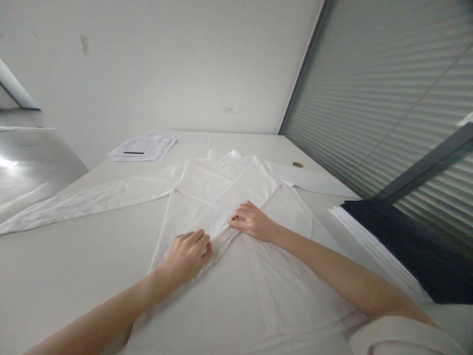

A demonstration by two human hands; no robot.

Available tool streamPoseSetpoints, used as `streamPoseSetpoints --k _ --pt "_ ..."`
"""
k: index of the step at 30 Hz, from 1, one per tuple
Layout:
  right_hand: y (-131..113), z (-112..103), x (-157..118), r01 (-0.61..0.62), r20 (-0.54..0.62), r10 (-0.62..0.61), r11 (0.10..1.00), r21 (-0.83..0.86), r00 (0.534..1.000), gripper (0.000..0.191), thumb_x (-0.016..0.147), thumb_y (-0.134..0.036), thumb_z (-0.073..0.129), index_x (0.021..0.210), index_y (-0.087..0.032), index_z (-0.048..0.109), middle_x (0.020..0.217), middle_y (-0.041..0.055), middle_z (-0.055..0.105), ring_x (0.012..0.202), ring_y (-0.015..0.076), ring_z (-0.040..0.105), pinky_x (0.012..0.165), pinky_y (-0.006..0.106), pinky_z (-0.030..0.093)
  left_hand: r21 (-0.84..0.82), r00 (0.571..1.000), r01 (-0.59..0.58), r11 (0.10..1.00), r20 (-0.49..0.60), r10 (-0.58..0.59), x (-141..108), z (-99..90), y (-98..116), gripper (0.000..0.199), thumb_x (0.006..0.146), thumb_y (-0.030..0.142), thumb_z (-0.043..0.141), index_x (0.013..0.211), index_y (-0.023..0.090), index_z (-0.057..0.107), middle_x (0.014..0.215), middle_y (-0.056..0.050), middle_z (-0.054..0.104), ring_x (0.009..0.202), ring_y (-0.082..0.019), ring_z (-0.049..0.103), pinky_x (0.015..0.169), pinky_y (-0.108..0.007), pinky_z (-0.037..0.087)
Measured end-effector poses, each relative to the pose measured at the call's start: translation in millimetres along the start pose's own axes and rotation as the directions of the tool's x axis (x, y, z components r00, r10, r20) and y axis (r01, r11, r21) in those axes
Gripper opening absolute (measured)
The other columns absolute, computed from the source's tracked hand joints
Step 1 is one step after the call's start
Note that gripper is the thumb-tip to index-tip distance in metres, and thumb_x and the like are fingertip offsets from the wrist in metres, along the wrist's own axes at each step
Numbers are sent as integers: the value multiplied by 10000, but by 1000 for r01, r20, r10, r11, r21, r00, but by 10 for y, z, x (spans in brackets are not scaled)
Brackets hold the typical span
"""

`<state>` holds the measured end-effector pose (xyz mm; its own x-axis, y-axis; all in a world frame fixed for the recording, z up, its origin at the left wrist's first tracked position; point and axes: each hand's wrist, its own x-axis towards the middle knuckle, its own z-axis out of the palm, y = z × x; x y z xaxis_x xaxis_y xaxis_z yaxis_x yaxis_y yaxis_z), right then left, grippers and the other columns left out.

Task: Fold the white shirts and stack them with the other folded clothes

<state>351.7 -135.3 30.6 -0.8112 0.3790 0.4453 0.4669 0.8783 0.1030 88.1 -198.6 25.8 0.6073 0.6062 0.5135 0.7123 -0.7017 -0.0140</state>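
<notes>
A white long-sleeved garment (236, 286) lies spread over the table, its collar toward the wall and one sleeve stretched out to the left. Near its middle, my left hand (190, 251) has its fingers curled round the edge of a front panel. Farther right and a little higher, my right hand (251, 220) pinches the same edge between thumb and fingers. Between both hands the cloth is slightly raised in a slanting fold.
Papers (142, 148) with a dark pen-like object lie at the back left. Dark folded cloth (410, 246) rests on white layers at the right, beside window blinds (369, 98). A round hole (297, 164) shows in the table (84, 261).
</notes>
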Motion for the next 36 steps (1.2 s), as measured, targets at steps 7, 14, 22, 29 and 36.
streamPoseSetpoints --k 7,14,22,29,36 --pt "-1 -10 -6 113 66 -102 974 -195 993 206 1009 -162 455 1011 -160 661 945 68 673 893 194 514 859 345 349 51 995 31 998 92 -35 24 -64 43 182 899 243 563 727 186 580 672 -9 603 617 -170 590 517 -263 342" --pt "114 -30 -50 145 52 -139 980 -134 989 203 1009 -268 511 921 -165 662 878 54 656 847 177 531 800 318 361 60 993 48 997 105 -54 1 -45 52 187 883 171 528 704 190 583 661 -14 595 617 -166 581 523 -259 345" --pt "131 -63 -66 89 62 -78 976 -200 995 232 1013 -134 426 969 -147 654 897 74 662 863 185 541 824 333 353 -9 981 140 990 137 -137 7 -83 6 159 909 158 488 998 207 610 857 -15 673 571 -128 603 507 -228 352" --pt "123 12 -78 25 48 -14 972 -234 999 227 1012 -139 424 989 -153 650 913 73 675 868 194 540 841 346 338 -58 985 40 997 172 -29 17 -116 -13 224 916 108 450 978 215 637 1090 -40 660 569 -101 614 526 -230 421" --pt "130 6 -73 16 29 -12 991 -134 1000 268 1032 -323 452 986 -154 654 886 68 664 856 189 534 822 331 346 -118 998 40 992 42 -35 15 -66 2 174 927 155 518 939 199 685 921 -46 680 708 -145 644 687 -285 484"
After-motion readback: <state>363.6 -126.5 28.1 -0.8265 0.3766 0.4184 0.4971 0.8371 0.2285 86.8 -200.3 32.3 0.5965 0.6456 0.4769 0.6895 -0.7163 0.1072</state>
